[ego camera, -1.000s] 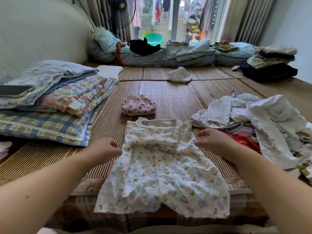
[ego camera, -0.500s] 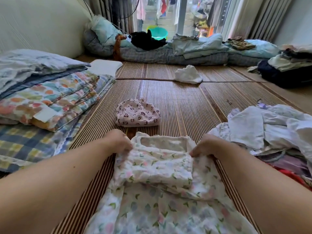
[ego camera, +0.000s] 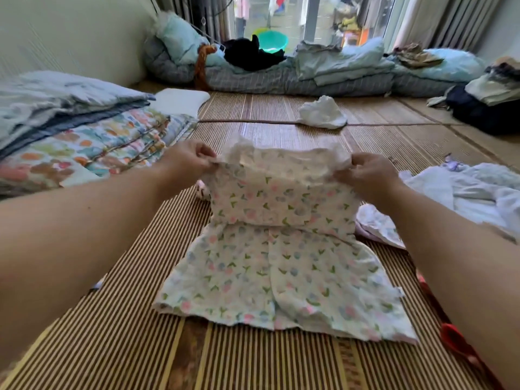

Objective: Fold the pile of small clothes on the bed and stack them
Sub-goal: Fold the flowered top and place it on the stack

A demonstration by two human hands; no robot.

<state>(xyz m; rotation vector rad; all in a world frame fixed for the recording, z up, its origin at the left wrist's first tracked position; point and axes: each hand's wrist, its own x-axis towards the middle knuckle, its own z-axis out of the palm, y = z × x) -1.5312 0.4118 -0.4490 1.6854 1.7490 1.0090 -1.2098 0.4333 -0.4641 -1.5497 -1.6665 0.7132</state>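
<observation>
A small white garment with a pink and green flower print (ego camera: 278,249) lies lengthwise on the striped bamboo mat (ego camera: 112,333), its sleeves folded in. My left hand (ego camera: 188,160) pinches its upper left corner and my right hand (ego camera: 365,175) pinches its upper right corner, and the top end is lifted off the mat. A pile of unfolded pale clothes (ego camera: 464,192) lies to the right. The folded pink piece behind the raised garment shows only as a sliver (ego camera: 200,190).
Stacked folded quilts (ego camera: 84,142) fill the left side by the wall. A crumpled white cloth (ego camera: 323,114) lies further up the mat. Bedding (ego camera: 337,68) and a dark clothes heap (ego camera: 484,105) line the far end. A red item (ego camera: 453,342) sits under my right forearm.
Both hands have taken hold of the garment's top corners and raised that end off the mat. The lifted cloth now hides most of the folded pink piece behind it.
</observation>
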